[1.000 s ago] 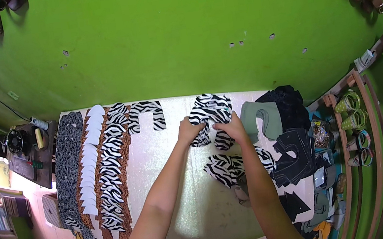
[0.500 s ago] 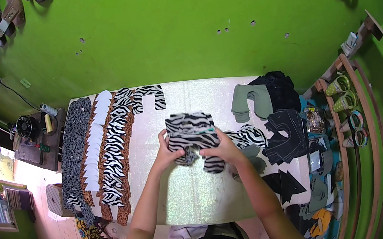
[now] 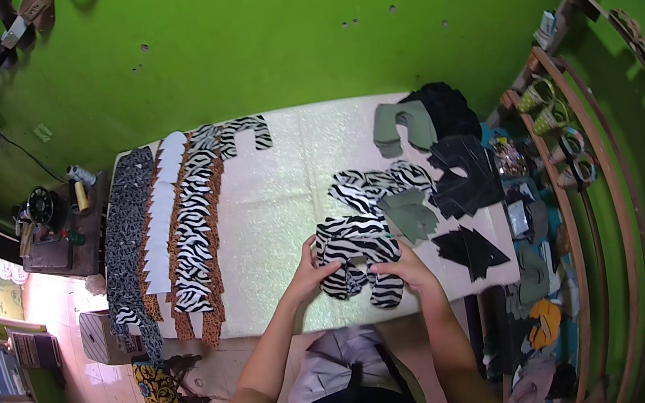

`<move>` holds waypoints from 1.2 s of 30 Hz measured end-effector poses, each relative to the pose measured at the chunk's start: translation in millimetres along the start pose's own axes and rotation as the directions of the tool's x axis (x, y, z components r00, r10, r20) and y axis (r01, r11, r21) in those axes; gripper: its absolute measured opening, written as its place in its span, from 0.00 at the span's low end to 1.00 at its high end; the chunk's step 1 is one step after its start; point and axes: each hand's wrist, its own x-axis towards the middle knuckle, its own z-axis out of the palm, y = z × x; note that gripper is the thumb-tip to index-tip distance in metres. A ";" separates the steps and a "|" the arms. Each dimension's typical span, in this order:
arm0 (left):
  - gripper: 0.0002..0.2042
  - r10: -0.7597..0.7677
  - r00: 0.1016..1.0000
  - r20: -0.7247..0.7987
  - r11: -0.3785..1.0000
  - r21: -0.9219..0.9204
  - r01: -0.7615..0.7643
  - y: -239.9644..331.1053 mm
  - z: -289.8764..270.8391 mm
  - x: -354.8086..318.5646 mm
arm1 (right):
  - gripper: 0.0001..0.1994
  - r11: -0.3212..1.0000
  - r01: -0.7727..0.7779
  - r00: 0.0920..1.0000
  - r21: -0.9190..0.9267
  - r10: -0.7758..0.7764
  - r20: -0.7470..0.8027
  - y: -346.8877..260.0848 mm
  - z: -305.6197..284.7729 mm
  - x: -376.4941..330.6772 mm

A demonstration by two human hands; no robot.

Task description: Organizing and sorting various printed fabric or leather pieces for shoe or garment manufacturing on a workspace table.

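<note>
Both my hands hold a small stack of zebra-print, arch-shaped cut pieces (image 3: 355,228) over the front part of the table. My left hand (image 3: 308,278) is closed on the left side of the stack, thumb on top. Opposite it, my right hand (image 3: 410,270) grips the right side the same way. The pieces' legs point toward me, with a gap between them. Just beyond the stack lie loose zebra-print pieces (image 3: 374,183) and grey-green pieces (image 3: 409,216). Black cut pieces (image 3: 474,254) are to the right of my right hand.
Overlapping rows of grey patterned (image 3: 129,245), white (image 3: 160,216), zebra (image 3: 194,236) and brown spotted pieces line the table's (image 3: 262,243) left side. Green arches (image 3: 401,128) and black piles (image 3: 467,173) occupy the right. A wooden rack (image 3: 584,247) with sandals stands at right.
My hands have brought the zebra-print stack nearer the table's front edge and rightward. The loose zebra-print and grey-green pieces show more fully now. The whole view has shifted.
</note>
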 end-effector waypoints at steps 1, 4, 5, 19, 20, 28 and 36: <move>0.42 -0.011 1.000 0.008 1.000 -0.003 0.011 -6.1 7.2 -1.8 | 0.32 0.999 -0.013 0.999 -0.039 0.012 -0.044 2.6 -2.9 -5.3; 0.40 0.021 0.998 -0.058 0.991 0.132 -0.013 -13.7 40.3 -3.6 | 0.30 0.995 0.014 0.977 -0.100 -0.034 -0.211 27.7 -23.2 -19.4; 0.39 0.052 0.996 -0.069 0.981 0.189 -0.039 -30.4 47.5 -0.5 | 0.30 0.991 0.021 0.967 -0.133 -0.054 -0.248 35.6 -33.4 -24.4; 0.30 0.396 0.859 -0.324 0.757 0.645 -0.105 -90.9 154.9 -2.3 | 0.34 0.666 0.002 0.798 -0.746 -0.450 -0.400 74.2 -102.3 -50.8; 0.27 0.472 0.819 -0.327 0.734 0.660 -0.159 -93.8 157.4 -1.5 | 0.34 0.619 0.033 0.759 -0.785 -0.526 -0.383 76.0 -99.2 -52.4; 0.29 0.600 0.741 -0.303 0.456 0.890 -0.006 -100.1 171.6 -4.9 | 0.28 0.264 0.047 0.681 -0.963 -0.714 -0.163 58.1 -99.7 -58.7; 0.27 0.581 0.792 -0.189 0.376 0.925 -0.056 -77.8 163.1 -7.9 | 0.22 0.163 0.214 0.648 -0.963 -0.762 0.015 34.2 -99.7 -64.2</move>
